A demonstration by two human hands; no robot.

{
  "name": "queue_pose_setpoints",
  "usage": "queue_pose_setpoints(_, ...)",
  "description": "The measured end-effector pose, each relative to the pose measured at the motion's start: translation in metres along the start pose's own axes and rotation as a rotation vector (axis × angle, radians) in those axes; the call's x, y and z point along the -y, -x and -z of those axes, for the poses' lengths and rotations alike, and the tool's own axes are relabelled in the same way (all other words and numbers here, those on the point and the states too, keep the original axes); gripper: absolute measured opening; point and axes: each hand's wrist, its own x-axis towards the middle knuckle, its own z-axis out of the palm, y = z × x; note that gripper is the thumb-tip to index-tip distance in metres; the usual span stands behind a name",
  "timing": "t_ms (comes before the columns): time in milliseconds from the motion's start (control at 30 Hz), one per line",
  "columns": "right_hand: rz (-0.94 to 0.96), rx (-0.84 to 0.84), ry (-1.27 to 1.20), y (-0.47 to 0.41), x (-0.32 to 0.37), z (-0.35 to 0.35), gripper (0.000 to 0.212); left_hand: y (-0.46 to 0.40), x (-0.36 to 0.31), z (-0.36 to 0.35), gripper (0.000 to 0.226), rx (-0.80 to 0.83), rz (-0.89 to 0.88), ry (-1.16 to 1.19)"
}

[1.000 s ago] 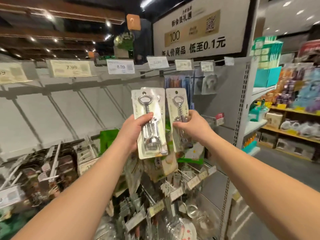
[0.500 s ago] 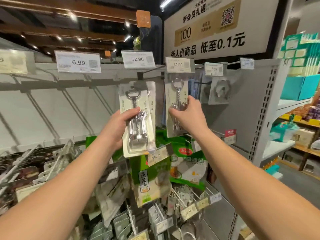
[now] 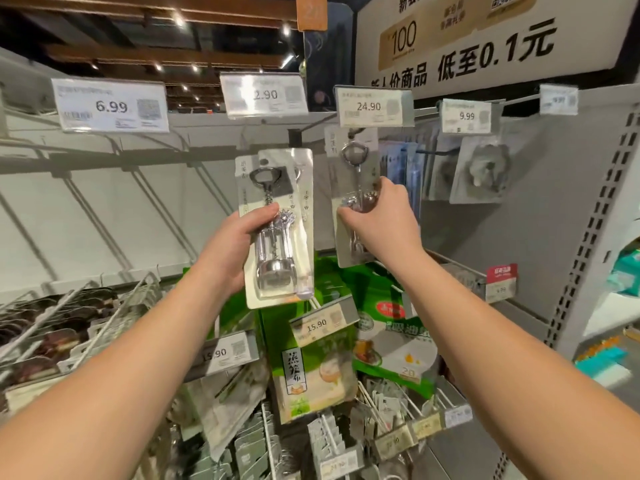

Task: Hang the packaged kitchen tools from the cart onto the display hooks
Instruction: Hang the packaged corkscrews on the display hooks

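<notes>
Right hand (image 3: 377, 216): I grip the upright corkscrew pack (image 3: 353, 199), top just under the hook (image 3: 351, 134).
Left hand (image 3: 239, 244): I hold a second pack (image 3: 277, 226), waiting.

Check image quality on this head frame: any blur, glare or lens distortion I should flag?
Head view: wide-angle bending curves the shelf upright and stretches both forearms at the edges; the 2.90 price tag is motion-smeared, its first digit lost; glare streaks the blister pack in the left hand; ceiling spots bloom; right hand and its pack read slightly soft.
</notes>
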Motion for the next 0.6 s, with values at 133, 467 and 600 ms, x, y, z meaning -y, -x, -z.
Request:
queue_pose_setpoints(133,-0.023,0.02,0.049,-0.022,-0.002,-0.026,0.078,0.0,0.003,0.007,0.011,-0.047,0.007,0.006)
queue_pose_setpoints(467,-0.089,0.097,0.07,-0.095,-0.001,-0.103,0.074,-0.007,0.002,0.018,0.018,-0.095,0.041,0.035)
queue_pose_setpoints(600,-0.153,0.119,-0.015,-0.113,-0.002,-0.13,0.08,-0.01,0.004,0.021,0.027,-0.11,0.036,0.047)
